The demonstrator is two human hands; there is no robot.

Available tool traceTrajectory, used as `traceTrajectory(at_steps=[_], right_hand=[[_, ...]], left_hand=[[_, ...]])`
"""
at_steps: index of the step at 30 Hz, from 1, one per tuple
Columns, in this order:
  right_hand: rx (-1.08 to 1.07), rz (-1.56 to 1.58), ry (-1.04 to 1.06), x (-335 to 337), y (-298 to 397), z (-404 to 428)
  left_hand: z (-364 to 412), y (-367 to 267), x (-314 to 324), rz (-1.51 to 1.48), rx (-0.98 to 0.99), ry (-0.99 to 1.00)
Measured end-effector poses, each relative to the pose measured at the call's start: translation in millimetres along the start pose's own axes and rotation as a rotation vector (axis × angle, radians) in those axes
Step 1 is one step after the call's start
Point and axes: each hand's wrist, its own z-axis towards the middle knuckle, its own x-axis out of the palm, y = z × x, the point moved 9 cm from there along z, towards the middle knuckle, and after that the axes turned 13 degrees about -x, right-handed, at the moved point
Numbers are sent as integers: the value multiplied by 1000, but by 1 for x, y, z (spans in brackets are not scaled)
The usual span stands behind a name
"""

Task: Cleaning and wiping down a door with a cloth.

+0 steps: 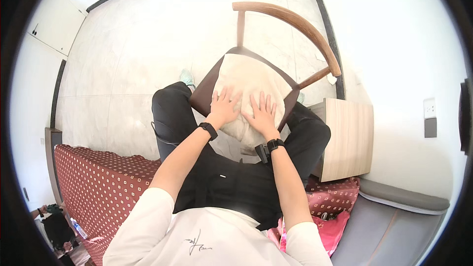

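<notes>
A cream-coloured cloth [255, 72] lies over the dark brown seat [204, 92] of a wooden chair that stands before my knees. Its near end droops past the front of the seat in wrinkles. My left hand [224, 106] rests palm down on the left part of the cloth, fingers spread. Beside it, my right hand [264, 112] presses flat on the same cloth, its fingers also apart. Neither hand grips anything. Behind the seat curves the chair's wooden backrest [292, 20]. What lies beneath the cloth is hidden.
At right stands a light wood-grain cabinet [347, 138] against the wall. I sit on a surface with a red patterned cover [107, 177]. A grey cushioned seat [388, 225] is at lower right, and a plastic bottle [78, 228] lies at lower left.
</notes>
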Motion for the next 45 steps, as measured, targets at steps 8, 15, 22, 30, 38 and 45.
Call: traceTrajectory(at_steps=[8,15,22,30,38,45], right_hand=[[7,18,121,9,-4,-5],[-17,39,96,0,-8,-6],[-62,-4,77,-9,-23,-1],[30,16,-17,-9,-28,8],[285,-187,-294,-34,-44,6],[404,-230,-338,-46,-63,27]], left_hand=[[-14,-8,-8,108,-70,83],[-7,-21,-27,-3,60,-79],[-5,-22,-41,-152,128,-233],[22,-11,-20,-219,2,-181],[45,23,-26,-185,-128,-283],[77,-13,-28,-175,79,-331]])
